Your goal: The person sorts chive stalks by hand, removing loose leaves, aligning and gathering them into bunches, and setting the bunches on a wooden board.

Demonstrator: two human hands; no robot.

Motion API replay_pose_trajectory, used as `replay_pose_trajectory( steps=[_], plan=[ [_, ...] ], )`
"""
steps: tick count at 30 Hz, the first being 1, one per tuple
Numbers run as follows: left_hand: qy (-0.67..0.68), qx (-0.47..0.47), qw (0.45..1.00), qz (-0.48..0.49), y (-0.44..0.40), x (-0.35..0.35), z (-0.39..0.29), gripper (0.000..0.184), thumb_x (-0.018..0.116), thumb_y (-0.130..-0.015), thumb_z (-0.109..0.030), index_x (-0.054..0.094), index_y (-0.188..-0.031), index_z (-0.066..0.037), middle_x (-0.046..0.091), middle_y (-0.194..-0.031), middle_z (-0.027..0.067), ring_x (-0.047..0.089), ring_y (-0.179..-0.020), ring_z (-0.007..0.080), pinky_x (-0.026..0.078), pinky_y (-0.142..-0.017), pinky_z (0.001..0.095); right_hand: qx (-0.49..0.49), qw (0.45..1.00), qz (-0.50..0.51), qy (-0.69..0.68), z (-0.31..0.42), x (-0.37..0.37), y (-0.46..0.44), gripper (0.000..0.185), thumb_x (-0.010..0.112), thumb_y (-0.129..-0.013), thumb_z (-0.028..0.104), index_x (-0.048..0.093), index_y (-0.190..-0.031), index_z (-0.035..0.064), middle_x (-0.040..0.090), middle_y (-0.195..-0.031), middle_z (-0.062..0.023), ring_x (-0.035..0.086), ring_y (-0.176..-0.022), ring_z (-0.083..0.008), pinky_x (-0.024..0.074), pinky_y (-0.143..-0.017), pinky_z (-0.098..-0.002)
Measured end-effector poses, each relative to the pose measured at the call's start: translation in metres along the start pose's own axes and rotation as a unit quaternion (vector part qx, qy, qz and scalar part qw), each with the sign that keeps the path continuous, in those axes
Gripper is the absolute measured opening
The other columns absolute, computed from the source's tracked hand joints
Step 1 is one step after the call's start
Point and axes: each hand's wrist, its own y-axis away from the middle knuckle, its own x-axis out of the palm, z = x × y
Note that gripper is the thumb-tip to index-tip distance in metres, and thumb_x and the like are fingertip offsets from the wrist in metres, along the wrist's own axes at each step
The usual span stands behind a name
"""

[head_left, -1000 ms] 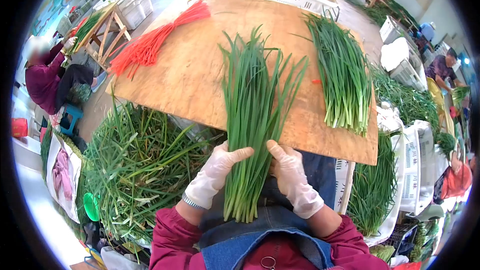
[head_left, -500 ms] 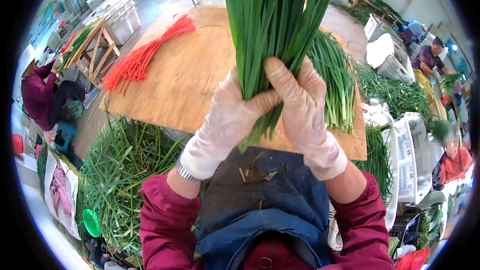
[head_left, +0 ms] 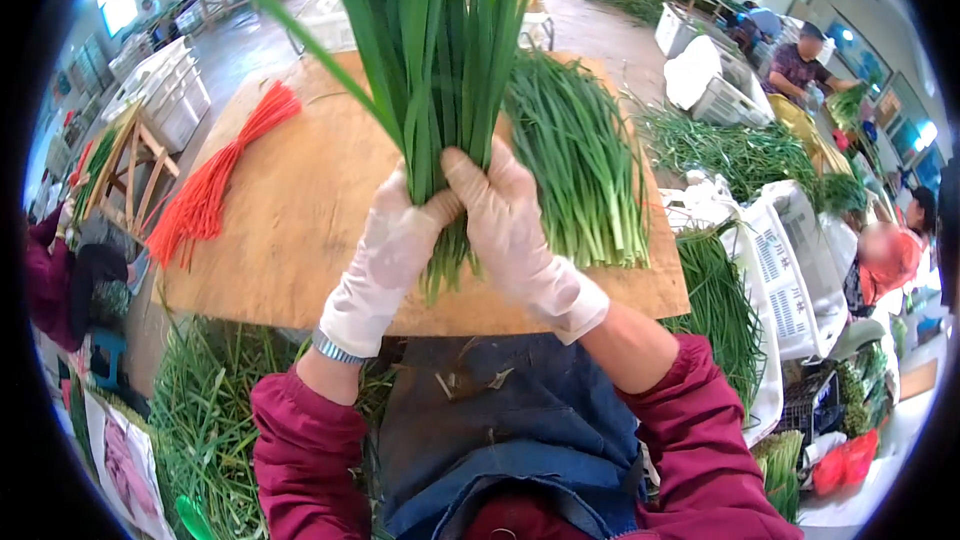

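A thick bunch of garlic chives [head_left: 430, 70] stands upright between my gloved hands, leaves fanned out at the top and the lower ends hanging beneath my fingers. My left hand [head_left: 385, 240] is closed round its left side. On the right side my right hand [head_left: 505, 215] grips it too, thumb pressed across the front. Both hands are above a wooden tabletop [head_left: 290, 270]. To the right of them lies a pile of garlic chives [head_left: 580, 160], pale ends toward me. A bundle of red ties [head_left: 225, 175] rests at the tabletop's left edge.
Loose green leaves [head_left: 215, 420] are heaped below the table at left. On the right stand a white crate [head_left: 785, 280] and more chives [head_left: 715, 305]. Co-workers sit at both sides, one [head_left: 800, 70] at the right holding greens. White crates [head_left: 160, 90] are stacked at back left.
My hands have moved left over the tabletop with the bunch, and one long leaf now sticks out to the left. The whole view has shifted, showing more of the right side.
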Motion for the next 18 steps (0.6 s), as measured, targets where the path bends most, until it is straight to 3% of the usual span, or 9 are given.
replay_pose_trajectory(
  steps=[2, 4, 7, 11, 14, 15, 16, 18],
  plan=[
    [-0.081, 0.031, 0.996, 0.034, -0.024, 0.01, -0.02, 0.032, 0.057, -0.081, -0.013, 0.053, -0.108, 0.004, 0.061, -0.093, 0.016, 0.059, -0.089, 0.0192, 0.046, -0.077, 0.0307, 0.003, 1.0, -0.003, 0.017, 0.019, -0.018, -0.024, 0.031, 0.052, -0.09, 0.021, 0.053, -0.106, -0.0053, 0.062, -0.086, -0.0137, 0.056, -0.079, -0.0166, 0.0447, -0.073, -0.0295],
    [-0.117, 0.033, 0.989, 0.086, -0.046, 0.03, -0.039, 0.03, 0.054, -0.083, -0.019, 0.057, -0.103, 0.003, 0.063, -0.092, 0.0159, 0.06, -0.085, 0.021, 0.046, -0.075, 0.0318, 0.071, 0.993, -0.037, 0.086, 0.042, -0.044, -0.046, 0.031, 0.054, -0.088, 0.024, 0.057, -0.099, -0.005, 0.062, -0.081, -0.0132, 0.056, -0.073, -0.0181, 0.0454, -0.068, -0.0304],
    [-0.031, 0.035, 0.993, 0.109, -0.082, 0.07, -0.026, 0.036, 0.055, -0.084, -0.027, 0.058, -0.105, 0.003, 0.065, -0.092, 0.0129, 0.061, -0.083, 0.0198, 0.046, -0.073, 0.0303, 0.177, 0.969, -0.075, 0.155, 0.055, -0.088, -0.071, 0.037, 0.055, -0.087, 0.029, 0.06, -0.099, -0.0064, 0.062, -0.085, -0.0119, 0.056, -0.074, -0.0159, 0.0456, -0.068, -0.0289],
    [0.006, -0.002, 0.993, 0.115, -0.114, 0.11, 0.025, 0.045, 0.059, -0.082, -0.036, 0.059, -0.104, 0.004, 0.064, -0.092, 0.0122, 0.061, -0.082, 0.0176, 0.047, -0.071, 0.0286, 0.15, 0.952, -0.138, 0.23, -0.02, -0.152, -0.085, 0.039, 0.054, -0.087, 0.029, 0.059, -0.101, -0.007, 0.061, -0.089, -0.0142, 0.055, -0.076, -0.0192, 0.0453, -0.069, -0.032],
    [-0.027, -0.043, 0.996, 0.075, -0.13, 0.127, 0.071, 0.049, 0.061, -0.082, -0.041, 0.059, -0.102, 0.004, 0.064, -0.091, 0.0093, 0.061, -0.079, 0.0144, 0.048, -0.068, 0.0272, 0.235, 0.922, -0.167, 0.258, -0.041, -0.165, -0.081, 0.039, 0.054, -0.087, 0.028, 0.058, -0.103, -0.0073, 0.061, -0.092, -0.0151, 0.055, -0.078, -0.0214, 0.0448, -0.071, -0.0324],
    [-0.06, -0.062, 0.995, 0.058, -0.129, 0.131, 0.073, 0.05, 0.062, -0.081, -0.042, 0.059, -0.101, 0.004, 0.064, -0.09, 0.0098, 0.061, -0.08, 0.0151, 0.048, -0.069, 0.0276, 0.248, 0.92, -0.163, 0.257, -0.044, -0.165, -0.073, 0.049, 0.046, -0.089, 0.041, 0.053, -0.088, -0.0074, 0.055, -0.085, -0.0264, 0.053, -0.083, -0.0349, 0.0402, -0.074, -0.0389],
    [-0.094, -0.082, 0.991, 0.04, -0.127, 0.134, 0.076, 0.051, 0.062, -0.08, -0.044, 0.06, -0.1, 0.004, 0.064, -0.09, 0.0104, 0.061, -0.08, 0.0158, 0.048, -0.07, 0.0279, 0.25, 0.913, -0.168, 0.274, -0.045, -0.168, -0.07, 0.048, 0.046, -0.088, 0.04, 0.053, -0.087, -0.0071, 0.056, -0.085, -0.0269, 0.053, -0.083, -0.0362, 0.0407, -0.074, -0.0397],
    [-0.217, -0.076, 0.973, 0.007, -0.122, 0.141, 0.08, 0.057, 0.059, -0.079, -0.05, 0.06, -0.099, 0.003, 0.064, -0.092, 0.0176, 0.063, -0.081, 0.0261, 0.048, -0.072, 0.0331, 0.252, 0.9, -0.177, 0.309, -0.043, -0.171, -0.066, 0.046, 0.047, -0.088, 0.039, 0.055, -0.084, -0.0066, 0.057, -0.085, -0.028, 0.054, -0.082, -0.0389, 0.0417, -0.072, -0.0413]
  ],
)
